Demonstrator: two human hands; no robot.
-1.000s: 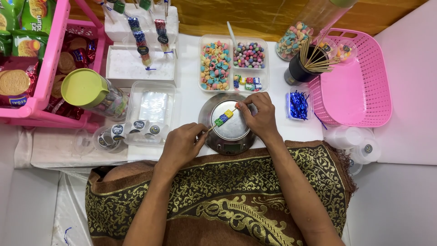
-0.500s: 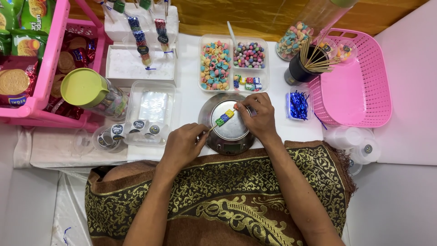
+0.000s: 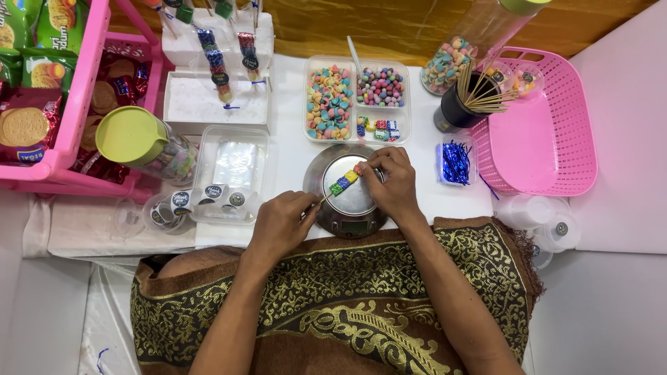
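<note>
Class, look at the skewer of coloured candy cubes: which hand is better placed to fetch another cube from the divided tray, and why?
Probably the right hand: it sits nearer the divided tray, pinching the cube end of the skewer, while the left hand grips the stick end, farther away.

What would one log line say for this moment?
left hand: holds skewer end | right hand: pinches top candy | candy skewer: over round scale | candy tray: behind scale

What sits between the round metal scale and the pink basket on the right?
In the head view, a small clear tub of blue twist ties lies on the white table between the scale and the pink basket.
</note>
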